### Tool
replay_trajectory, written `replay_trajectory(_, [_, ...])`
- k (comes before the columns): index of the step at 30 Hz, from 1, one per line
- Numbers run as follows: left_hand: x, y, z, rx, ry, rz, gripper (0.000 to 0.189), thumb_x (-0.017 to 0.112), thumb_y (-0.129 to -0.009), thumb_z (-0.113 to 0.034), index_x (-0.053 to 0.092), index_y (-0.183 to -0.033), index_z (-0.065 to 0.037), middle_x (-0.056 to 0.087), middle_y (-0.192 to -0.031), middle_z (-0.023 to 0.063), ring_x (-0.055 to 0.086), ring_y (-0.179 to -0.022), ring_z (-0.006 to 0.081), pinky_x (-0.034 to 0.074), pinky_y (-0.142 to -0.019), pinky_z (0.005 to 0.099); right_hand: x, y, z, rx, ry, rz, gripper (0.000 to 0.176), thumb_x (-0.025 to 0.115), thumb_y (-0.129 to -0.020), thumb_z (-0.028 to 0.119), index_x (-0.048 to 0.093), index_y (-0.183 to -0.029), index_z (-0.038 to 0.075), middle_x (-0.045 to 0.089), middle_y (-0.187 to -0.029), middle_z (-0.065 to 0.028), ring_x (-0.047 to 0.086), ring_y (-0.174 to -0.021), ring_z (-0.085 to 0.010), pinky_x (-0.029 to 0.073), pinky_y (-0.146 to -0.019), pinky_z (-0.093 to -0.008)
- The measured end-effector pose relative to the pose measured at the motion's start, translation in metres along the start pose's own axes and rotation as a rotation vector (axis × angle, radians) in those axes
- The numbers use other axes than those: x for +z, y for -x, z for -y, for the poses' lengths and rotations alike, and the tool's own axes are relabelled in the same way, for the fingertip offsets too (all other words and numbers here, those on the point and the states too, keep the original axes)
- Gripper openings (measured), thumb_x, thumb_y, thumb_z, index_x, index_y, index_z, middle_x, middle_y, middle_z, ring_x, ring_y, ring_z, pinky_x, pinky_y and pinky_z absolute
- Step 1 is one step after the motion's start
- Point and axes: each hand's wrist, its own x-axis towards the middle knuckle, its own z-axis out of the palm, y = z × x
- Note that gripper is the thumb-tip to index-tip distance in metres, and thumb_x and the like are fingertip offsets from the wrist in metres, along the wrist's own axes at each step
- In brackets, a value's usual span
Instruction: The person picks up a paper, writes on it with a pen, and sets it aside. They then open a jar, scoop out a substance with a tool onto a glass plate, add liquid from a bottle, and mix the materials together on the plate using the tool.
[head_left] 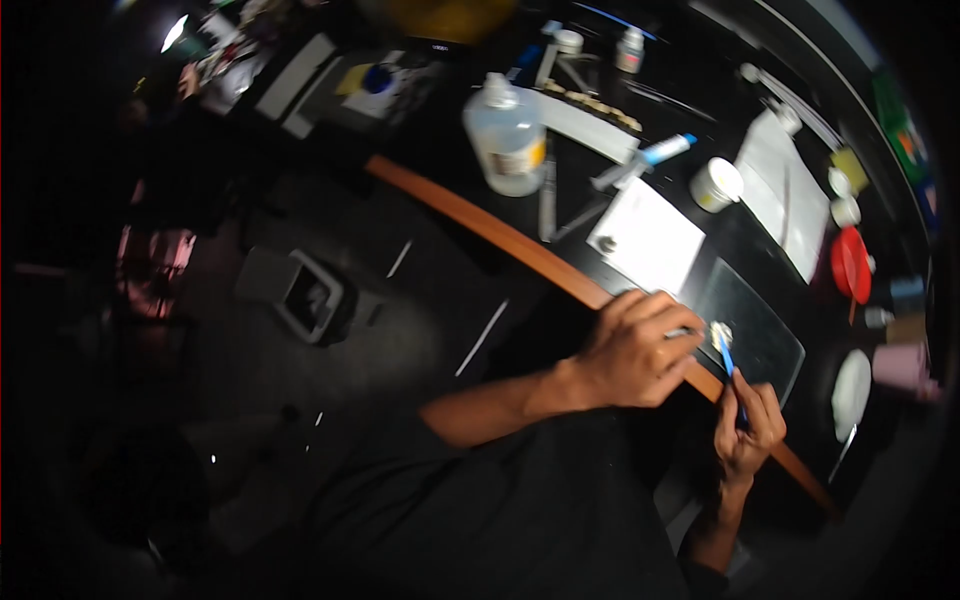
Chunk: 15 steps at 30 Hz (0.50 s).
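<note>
My left hand (645,348) is closed at the table's front edge, its fingers round a small metallic-looking piece (680,331) that is mostly hidden. To its right, my right hand (750,425) grips a thin blue tool (726,354). The tool's tip touches a small cream-coloured lump (720,333) on a clear glass plate (765,325). Just behind my left hand lies a white pad (650,236) with a small dark round thing (607,243) on its corner.
A large clear bottle (508,145), a blue-tipped syringe (665,150), a white jar (717,185) and a white sheet (785,190) stand or lie farther back. At right are a red dish (851,264), a white oval item (852,394) and a pink cup (900,370).
</note>
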Motion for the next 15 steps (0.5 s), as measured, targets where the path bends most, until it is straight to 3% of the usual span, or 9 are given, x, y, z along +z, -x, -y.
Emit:
replay_trajectory(3, [0.007,0.003,0.003,-0.006,0.000,-0.030,0.020,0.082,-0.080,-0.018,0.082,-0.098,-0.009,0.075,-0.110,-0.0005,0.069,-0.100,0.0190,0.049,-0.083,0.0358,-0.007,0.003,-0.011,-0.039,0.043,0.008,0.026,0.072,-0.086,-0.014,0.080,-0.109,-0.005,0.064,-0.076,-0.0107,0.061,-0.063,-0.0168,0.047,-0.056,-0.0298])
replay_trajectory(6, [0.003,0.001,0.002,-0.015,-0.020,-0.008,0.019,0.082,-0.079,-0.018,0.083,-0.096,-0.009,0.076,-0.108,0.0004,0.070,-0.097,0.0201,0.050,-0.083,0.0359,-0.001,-0.005,-0.004,-0.027,0.041,-0.005,0.021,0.074,-0.084,-0.013,0.081,-0.103,-0.004,0.064,-0.074,-0.0109,0.063,-0.062,-0.0185,0.048,-0.057,-0.0294])
replay_trajectory(15, [0.004,-0.009,-0.002,0.040,-0.058,0.061,0.022,0.082,-0.077,-0.012,0.084,-0.098,-0.006,0.079,-0.107,0.0026,0.070,-0.093,0.0215,0.049,-0.078,0.0345,-0.002,0.000,-0.010,-0.073,0.044,-0.069,0.020,0.079,-0.080,-0.006,0.081,-0.099,-0.003,0.063,-0.070,-0.0071,0.061,-0.053,-0.0140,0.045,-0.045,-0.0282])
